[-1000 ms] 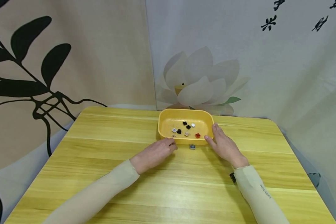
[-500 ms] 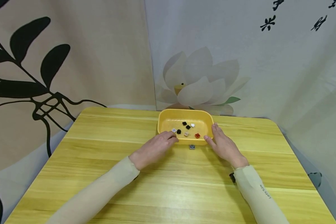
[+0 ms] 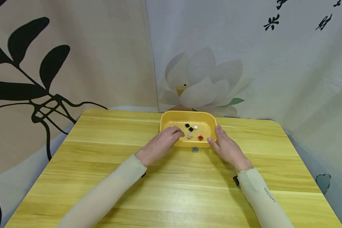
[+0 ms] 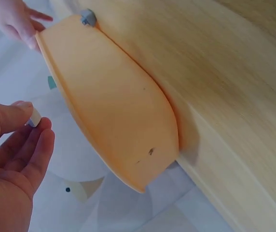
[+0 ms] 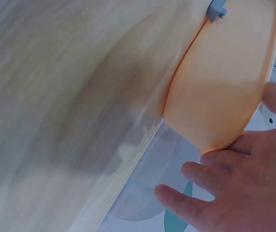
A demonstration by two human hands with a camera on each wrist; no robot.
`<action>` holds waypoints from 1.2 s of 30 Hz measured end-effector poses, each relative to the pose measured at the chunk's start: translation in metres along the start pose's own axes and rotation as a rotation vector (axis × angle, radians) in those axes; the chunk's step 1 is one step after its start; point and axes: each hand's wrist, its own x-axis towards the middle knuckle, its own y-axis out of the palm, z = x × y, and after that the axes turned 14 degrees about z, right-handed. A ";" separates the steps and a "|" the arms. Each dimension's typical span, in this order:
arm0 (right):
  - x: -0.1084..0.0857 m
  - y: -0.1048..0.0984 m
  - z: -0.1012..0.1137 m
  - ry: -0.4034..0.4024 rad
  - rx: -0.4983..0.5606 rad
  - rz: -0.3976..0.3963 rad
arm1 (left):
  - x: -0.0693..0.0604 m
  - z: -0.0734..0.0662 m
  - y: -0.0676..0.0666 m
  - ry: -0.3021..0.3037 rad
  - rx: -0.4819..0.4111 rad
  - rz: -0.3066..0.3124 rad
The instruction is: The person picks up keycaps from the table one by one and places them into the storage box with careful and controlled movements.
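Observation:
Over the left part of the yellow tray, my left hand reaches past the front rim. In the left wrist view its thumb and finger pinch a small white toy brick, above the tray's rim. My right hand rests at the tray's front right corner, thumb on the front rim and fingers along the right side. The right wrist view shows those fingers spread and fairly straight. Inside lie black bricks, white bricks and a red brick. My left hand covers the tray's left part.
A grey brick lies on the wooden table, against the tray's front wall. The tray stands near the table's back edge. Behind it hangs a printed curtain with leaf and lotus patterns.
My left hand has moved from the tray's front rim up and over its left part, and now covers bricks that showed there before. The right hand and tray have stayed in place.

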 end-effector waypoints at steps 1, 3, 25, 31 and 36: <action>0.000 0.000 0.000 -0.001 -0.001 0.000 | 0.001 0.000 0.000 -0.002 0.000 -0.001; 0.000 0.000 0.000 0.000 0.001 0.001 | 0.003 0.000 0.000 -0.005 -0.003 -0.003; 0.000 -0.001 0.000 -0.001 0.001 -0.004 | 0.039 0.009 0.012 -0.156 -0.035 0.059; 0.001 0.000 0.000 0.000 -0.003 -0.008 | 0.047 0.015 0.015 -0.178 -0.049 0.082; 0.001 0.000 0.000 0.003 0.005 -0.005 | 0.053 0.017 0.017 -0.221 -0.079 0.135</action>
